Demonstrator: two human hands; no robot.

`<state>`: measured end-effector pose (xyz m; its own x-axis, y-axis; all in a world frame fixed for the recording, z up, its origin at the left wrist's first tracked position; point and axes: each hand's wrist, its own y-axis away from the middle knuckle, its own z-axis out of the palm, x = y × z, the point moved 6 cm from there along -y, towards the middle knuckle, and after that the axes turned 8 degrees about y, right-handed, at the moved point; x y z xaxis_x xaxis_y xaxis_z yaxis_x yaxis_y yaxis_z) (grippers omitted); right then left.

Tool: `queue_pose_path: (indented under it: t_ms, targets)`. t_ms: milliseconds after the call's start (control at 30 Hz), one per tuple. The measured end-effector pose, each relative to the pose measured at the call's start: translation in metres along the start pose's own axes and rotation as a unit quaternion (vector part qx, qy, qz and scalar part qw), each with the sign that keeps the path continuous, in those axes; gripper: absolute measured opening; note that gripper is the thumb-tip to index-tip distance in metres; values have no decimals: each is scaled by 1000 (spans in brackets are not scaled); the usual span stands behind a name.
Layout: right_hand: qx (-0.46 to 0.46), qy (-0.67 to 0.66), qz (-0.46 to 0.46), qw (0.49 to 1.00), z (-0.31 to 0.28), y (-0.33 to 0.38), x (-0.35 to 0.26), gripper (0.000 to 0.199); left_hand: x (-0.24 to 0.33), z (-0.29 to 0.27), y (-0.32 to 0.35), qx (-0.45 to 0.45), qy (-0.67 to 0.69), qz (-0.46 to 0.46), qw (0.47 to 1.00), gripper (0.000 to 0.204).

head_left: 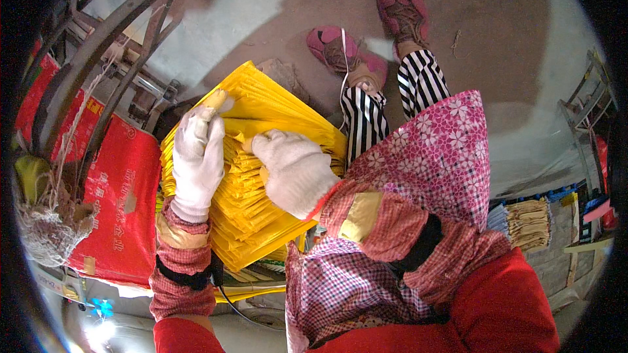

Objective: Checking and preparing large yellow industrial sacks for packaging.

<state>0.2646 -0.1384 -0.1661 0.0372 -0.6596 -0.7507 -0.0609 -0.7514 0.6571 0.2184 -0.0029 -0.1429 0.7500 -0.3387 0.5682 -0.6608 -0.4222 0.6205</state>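
A thick stack of yellow woven bags (261, 108) lies in front of me, its edges fanned toward me. My left hand (196, 157), in a white cotton glove, rests on the stack's left side with the fingers pinching the top bag's edge. My right hand (294, 170), also gloved in white, presses down on the middle of the stack, its fingers curled at a bag's edge. Both forearms wear pink checked sleeves.
A red printed sack (118, 202) sits left of the stack, under a dark metal frame (98, 46). My striped trouser legs (386, 101) and pink shoes (402, 10) stand on the concrete floor. A bundle of tan bags (530, 222) lies at right.
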Motion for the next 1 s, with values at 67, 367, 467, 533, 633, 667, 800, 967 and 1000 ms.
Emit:
queue_pose_path:
  t_ms: [67, 367, 467, 533, 633, 667, 800, 967, 1000]
  targets:
    - [33, -18, 24, 999, 1, 4, 1, 34, -1, 4, -5, -21, -27, 0, 999, 30]
    - [13, -89, 108, 990, 1, -2, 16, 51, -2, 6, 2, -64, 1, -81, 995, 30]
    - [35, -79, 71, 994, 3, -3, 16, 42, -1, 4, -2, -22, -19, -41, 999, 29]
    - [44, -56, 40, 997, 2, -3, 13, 37, 0, 1, -9, -2, -60, -7, 998, 29]
    - [-32, -8, 62, 998, -4, -5, 7, 27, -8, 3, -5, -46, -129, 7, 991, 30]
    - [-13, 11, 49, 999, -7, -5, 5, 22, -7, 3, -5, -47, -128, 8, 991, 30]
    - [114, 51, 10, 992, -20, -4, -2, 19, -9, 3, 0, -31, -44, 7, 999, 30]
    - [106, 48, -28, 993, -16, -2, 0, 20, -4, 2, 8, -47, -17, -40, 998, 32]
    - [93, 38, -33, 994, -14, -2, 0, 21, -5, 0, 7, -40, 1, -56, 998, 31]
